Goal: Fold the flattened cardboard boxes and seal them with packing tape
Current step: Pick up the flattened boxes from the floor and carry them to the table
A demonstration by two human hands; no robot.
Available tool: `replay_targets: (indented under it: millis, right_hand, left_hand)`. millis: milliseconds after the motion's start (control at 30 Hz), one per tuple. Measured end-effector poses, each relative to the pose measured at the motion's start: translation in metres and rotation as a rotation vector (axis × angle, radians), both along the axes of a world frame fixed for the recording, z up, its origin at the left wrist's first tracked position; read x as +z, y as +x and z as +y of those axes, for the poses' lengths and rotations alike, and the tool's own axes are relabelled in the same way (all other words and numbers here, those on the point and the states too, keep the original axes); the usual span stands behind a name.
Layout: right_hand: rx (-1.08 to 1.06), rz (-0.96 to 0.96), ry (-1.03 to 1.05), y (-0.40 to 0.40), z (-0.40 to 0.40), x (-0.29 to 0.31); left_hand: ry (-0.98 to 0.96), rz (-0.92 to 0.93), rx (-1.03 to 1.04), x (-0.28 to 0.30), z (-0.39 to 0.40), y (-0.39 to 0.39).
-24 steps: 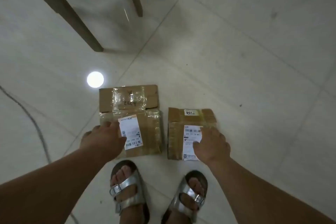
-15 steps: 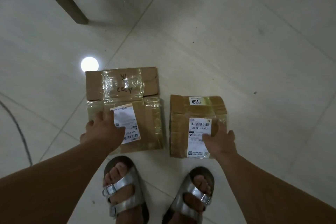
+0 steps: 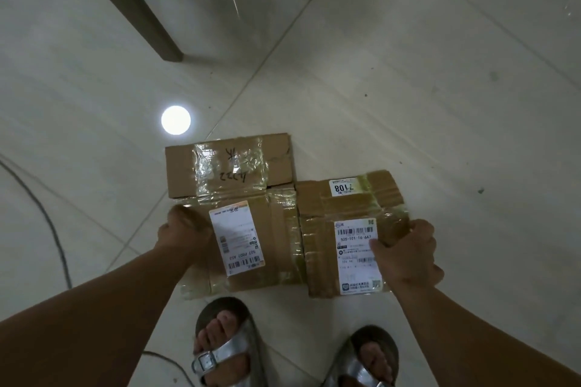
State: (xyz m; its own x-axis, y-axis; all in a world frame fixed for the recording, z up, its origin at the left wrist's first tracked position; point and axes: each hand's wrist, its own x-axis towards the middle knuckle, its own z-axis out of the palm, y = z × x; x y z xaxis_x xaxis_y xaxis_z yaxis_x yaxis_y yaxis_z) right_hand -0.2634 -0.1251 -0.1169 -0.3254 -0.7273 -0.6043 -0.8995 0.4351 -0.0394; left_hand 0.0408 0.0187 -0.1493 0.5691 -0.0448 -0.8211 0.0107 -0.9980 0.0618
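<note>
Brown cardboard, taped and labelled, flat on pale floor tiles at centre frame. At left, left hand [image 3: 185, 231] curled over the left edge of the larger box [image 3: 239, 214], long axis running up the frame, far flap pointing away. Just beside it, edges touching, the smaller box [image 3: 352, 229], its right edge pinched by the right hand [image 3: 405, 254], thumb on the white label. Each box inboard of its own hand; likely next, a lift.
</note>
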Motion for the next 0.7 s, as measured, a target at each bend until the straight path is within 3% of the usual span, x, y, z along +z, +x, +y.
replay_targets:
  millis: [133,367,533,700]
  right_hand:
    - [-0.014,0.025,0.013,0.004,-0.013,-0.005]
    - [0.102,-0.002,0.043,0.025,-0.012,0.046]
    - [0.257,-0.093,0.027,0.051,-0.011,0.132]
    - [0.357,-0.115,-0.028,0.062,-0.029,0.246]
  left_hand:
    - [-0.046,-0.109,0.194,0.012,-0.002,0.012]
    - [-0.027,-0.353,-0.175,0.078,-0.014,0.015]
    - [-0.127,-0.292,-0.300,0.163,-0.038,0.003]
    - [-0.205,-0.243,-0.597,0.286,-0.061,-0.009]
